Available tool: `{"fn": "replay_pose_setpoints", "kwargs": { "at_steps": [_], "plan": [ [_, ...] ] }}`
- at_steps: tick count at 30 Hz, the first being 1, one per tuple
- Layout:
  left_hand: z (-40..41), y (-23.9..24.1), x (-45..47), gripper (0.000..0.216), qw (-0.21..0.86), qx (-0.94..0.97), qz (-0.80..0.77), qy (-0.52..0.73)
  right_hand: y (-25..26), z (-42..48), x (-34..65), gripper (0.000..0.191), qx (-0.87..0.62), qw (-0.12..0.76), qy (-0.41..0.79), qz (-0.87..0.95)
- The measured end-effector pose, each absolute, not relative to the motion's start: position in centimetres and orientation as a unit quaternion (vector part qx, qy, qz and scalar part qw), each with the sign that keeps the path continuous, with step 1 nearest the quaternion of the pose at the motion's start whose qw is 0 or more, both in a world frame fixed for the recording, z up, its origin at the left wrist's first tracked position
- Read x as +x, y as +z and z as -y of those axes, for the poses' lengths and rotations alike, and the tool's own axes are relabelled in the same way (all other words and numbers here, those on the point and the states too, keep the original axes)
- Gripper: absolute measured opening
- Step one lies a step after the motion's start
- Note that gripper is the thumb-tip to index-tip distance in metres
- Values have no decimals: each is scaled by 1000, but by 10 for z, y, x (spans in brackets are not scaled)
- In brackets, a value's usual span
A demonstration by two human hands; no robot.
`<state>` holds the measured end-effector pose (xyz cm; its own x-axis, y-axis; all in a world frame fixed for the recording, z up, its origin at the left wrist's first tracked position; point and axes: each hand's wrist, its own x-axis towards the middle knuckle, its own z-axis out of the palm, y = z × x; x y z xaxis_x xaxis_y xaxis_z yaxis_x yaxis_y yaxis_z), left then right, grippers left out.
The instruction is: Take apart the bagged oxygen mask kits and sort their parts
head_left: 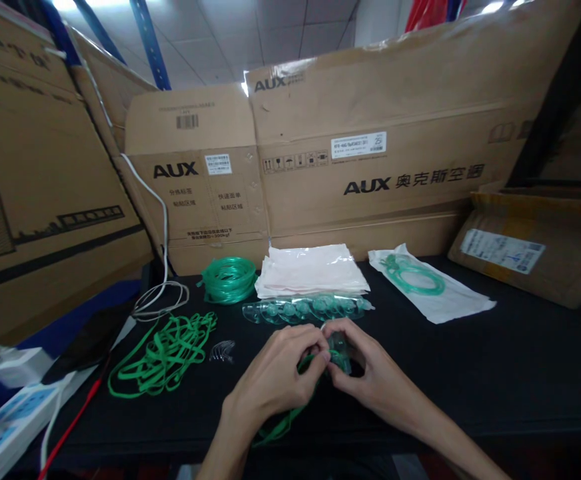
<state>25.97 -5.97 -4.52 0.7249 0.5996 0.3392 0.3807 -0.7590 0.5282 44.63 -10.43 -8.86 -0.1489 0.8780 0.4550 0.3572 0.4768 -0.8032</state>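
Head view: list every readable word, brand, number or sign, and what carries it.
"AUX": narrower brown cardboard panel
"分拣标签 粘贴区域": same panel
"快递面单 粘贴区域": same panel
"300kgf": same panel
"AUX 奥克斯空调": wide brown cardboard panel
"AUX": wide panel's top
"25": white rectangular label on it
Arrows, glass, umbrella signs: wide panel
Too small or blurred: other print, including the right-hand brown cardboard box's white sticker.

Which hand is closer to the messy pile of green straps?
Left. The left hand is to the right of the green strap pile, not touching it; the right hand is farther right, beyond the left.
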Motion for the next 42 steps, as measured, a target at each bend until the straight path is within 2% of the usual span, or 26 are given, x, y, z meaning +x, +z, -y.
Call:
{"fn": "replay_pose_setpoints", "kwargs": {
  "at_steps": [9, 15, 20, 26, 33, 42],
  "plan": [
    [55, -44, 256, 17, 210, 891, -304, 266, -86, 103, 446, 25, -491, 513, 206, 673],
    [38, -37, 227, 22, 166, 853, -395, 298, -86, 99, 454, 20, -541, 558, 173, 605],
    [41, -31, 227, 31, 231, 812, -422, 331, -88, 98, 451, 20, -515, 539, 172, 644],
    [55, -38, 265, 21, 350, 817, -363, 280, -89, 100, 449, 19, -514, 534, 140, 656],
    [56, -49, 270, 18, 333, 824, -363, 280, -86, 101, 446, 18, -502, 532, 113, 673],
    [57, -46, 266, 29, 352, 832, -359, 237, -84, 102, 445, 20, -470, 524, 126, 700]
  ]
}}
